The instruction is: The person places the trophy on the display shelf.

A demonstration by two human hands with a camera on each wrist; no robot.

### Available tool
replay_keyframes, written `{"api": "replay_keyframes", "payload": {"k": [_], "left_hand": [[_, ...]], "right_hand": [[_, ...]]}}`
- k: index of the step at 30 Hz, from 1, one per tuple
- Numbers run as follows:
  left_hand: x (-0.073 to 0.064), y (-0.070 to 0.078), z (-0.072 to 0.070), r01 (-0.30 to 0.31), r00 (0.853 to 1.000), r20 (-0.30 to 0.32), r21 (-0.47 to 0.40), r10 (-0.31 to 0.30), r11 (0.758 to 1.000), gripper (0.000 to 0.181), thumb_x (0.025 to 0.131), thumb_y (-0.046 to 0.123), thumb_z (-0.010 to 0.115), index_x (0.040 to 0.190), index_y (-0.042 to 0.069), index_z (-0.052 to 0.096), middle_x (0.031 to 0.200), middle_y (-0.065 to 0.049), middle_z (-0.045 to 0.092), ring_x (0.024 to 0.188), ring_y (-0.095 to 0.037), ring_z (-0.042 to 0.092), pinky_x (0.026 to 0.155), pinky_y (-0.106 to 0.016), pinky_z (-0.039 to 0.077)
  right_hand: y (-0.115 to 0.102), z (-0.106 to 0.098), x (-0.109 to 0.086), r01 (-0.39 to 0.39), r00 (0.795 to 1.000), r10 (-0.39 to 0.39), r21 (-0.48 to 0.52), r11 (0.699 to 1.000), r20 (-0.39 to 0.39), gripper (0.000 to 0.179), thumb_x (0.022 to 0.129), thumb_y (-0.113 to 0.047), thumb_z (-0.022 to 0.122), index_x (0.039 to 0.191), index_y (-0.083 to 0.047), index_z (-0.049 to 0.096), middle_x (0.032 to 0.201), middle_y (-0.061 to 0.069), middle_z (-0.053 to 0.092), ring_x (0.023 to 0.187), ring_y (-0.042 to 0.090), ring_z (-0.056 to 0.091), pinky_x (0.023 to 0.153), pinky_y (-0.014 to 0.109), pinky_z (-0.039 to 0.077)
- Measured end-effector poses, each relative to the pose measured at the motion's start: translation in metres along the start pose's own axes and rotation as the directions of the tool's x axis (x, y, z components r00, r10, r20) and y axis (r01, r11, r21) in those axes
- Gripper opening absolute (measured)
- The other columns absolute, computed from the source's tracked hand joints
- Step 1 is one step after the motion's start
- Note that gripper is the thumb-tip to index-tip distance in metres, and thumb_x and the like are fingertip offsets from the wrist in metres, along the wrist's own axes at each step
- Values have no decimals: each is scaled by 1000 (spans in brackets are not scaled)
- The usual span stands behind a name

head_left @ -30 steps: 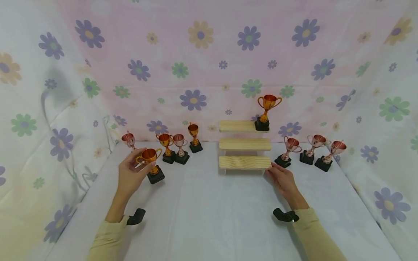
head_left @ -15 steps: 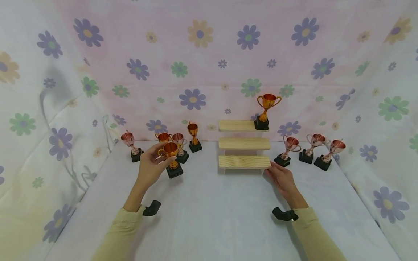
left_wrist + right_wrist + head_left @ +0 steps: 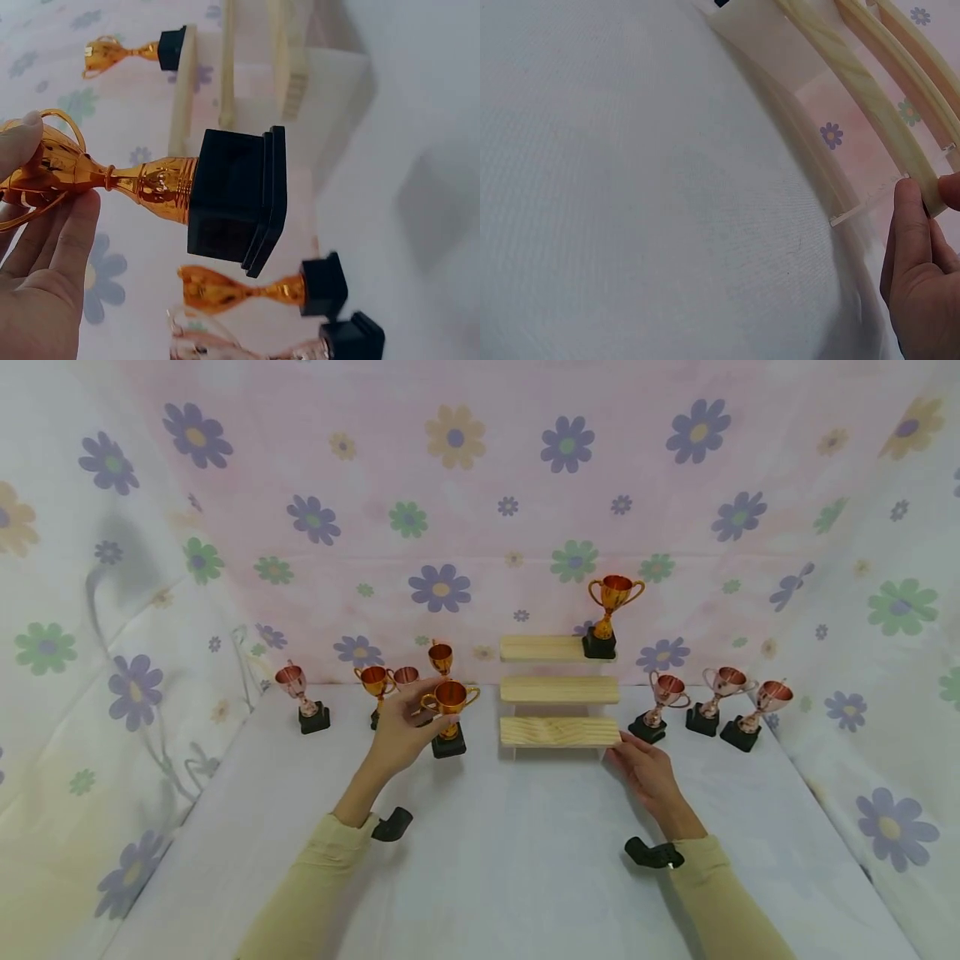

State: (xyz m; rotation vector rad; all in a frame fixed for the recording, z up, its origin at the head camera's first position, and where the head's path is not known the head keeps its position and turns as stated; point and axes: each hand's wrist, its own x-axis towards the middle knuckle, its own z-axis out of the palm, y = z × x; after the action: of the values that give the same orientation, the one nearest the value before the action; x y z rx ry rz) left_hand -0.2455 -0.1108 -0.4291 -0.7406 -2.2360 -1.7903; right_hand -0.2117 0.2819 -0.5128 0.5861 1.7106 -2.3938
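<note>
My left hand [image 3: 405,731] holds a gold trophy cup [image 3: 450,697] by its bowl, with the black base [image 3: 236,199] hanging free above the table. Thumb and fingers press the bowl from opposite sides in the left wrist view. At the front right corner of a three-step wooden stand [image 3: 558,732], my right hand [image 3: 651,777] pinches the end of the lowest board [image 3: 877,112]. Another gold trophy [image 3: 613,597] stands upright on the right end of the top board.
Behind my left hand are two gold trophies [image 3: 440,657] and a rose-gold one [image 3: 406,677], partly hidden. A rose-gold trophy [image 3: 306,697] stands farther left. Right of the stand are three rose-gold trophies [image 3: 726,693]. Flowered cloth [image 3: 465,527] hangs behind the white table [image 3: 510,860].
My left hand has carried the gold trophy rightward, past the trophies on the left and closer to the stand. The right hand has stayed at the lowest board's corner.
</note>
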Motion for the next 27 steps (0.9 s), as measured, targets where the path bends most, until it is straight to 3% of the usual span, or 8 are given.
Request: {"api": "replay_keyframes", "payload": {"k": [4, 10, 17, 27], "left_hand": [[13, 7, 16, -28, 999, 20, 10, 28, 1000, 54, 86, 2, 81, 137, 2, 62, 121, -17, 66, 100, -19, 67, 95, -39, 58], [33, 16, 36, -59, 996, 67, -42, 62, 997, 57, 87, 0, 79, 141, 4, 59, 132, -17, 65, 112, -32, 67, 99, -41, 56], [56, 26, 57, -88, 991, 92, -64, 94, 994, 55, 90, 2, 76, 142, 2, 57, 130, -18, 64, 112, -31, 66, 101, -41, 56], [103, 39, 81, -137, 983, 104, -141, 152, 980, 55, 93, -2, 71, 144, -1, 53, 129, -21, 61, 115, -32, 64, 103, -33, 55]], "right_hand": [[1, 0, 0, 3, 1000, -3, -8, 1000, -6, 57, 108, -12, 47, 161, -6, 26, 164, 14, 31, 116, 4, 59, 106, 20, 47], [3, 0, 1, 10, 1000, -10, -11, 1000, -4, 57, 109, -12, 46, 161, -5, 25, 164, 14, 30, 119, 6, 57, 106, 20, 47], [4, 1, 1, 11, 1000, -11, -3, 1000, -3, 57, 108, -11, 49, 160, -4, 27, 164, 15, 31, 114, 3, 60, 104, 20, 49], [3, 2, 1, 35, 999, -35, -23, 999, -7, 56, 108, -9, 48, 159, -1, 27, 164, 17, 30, 106, -3, 62, 105, 19, 48]]}}
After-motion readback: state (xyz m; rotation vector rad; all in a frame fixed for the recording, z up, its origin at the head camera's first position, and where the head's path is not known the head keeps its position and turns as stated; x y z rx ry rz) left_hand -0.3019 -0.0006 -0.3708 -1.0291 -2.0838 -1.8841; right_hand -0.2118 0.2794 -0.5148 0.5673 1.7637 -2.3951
